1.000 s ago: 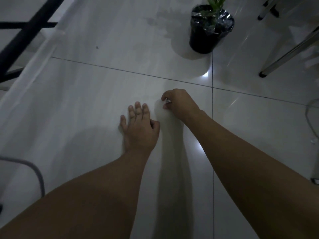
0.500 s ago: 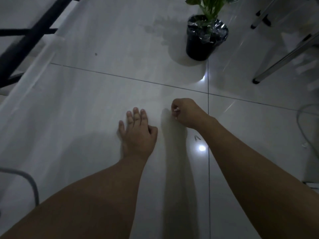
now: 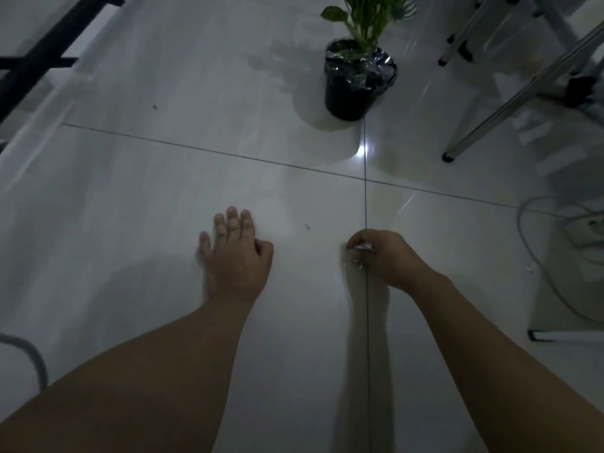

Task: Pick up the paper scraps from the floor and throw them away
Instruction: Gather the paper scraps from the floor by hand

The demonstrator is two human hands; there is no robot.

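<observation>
Tiled floor [image 3: 163,197] | left hand [image 3: 235,256] flat, fingers spread | right hand [image 3: 382,256] fingers pinching paper scraps [image 3: 364,246]

Glossy pale tiled floor [image 3: 163,197] filling the frame, dim light glaring off it near centre top. Dark grout lines [image 3: 365,204] crossing right of centre. Small white paper scrap [image 3: 307,226] lying on the tile at mid-frame. Left hand [image 3: 233,256] pressing flat on the floor, lower centre. Black potted plant [image 3: 354,83] standing upper centre-right. Metal legs [image 3: 510,106] resting upper right. Pale cable [image 3: 536,256] trailing at right edge, possibly with another scrap beside it.
</observation>
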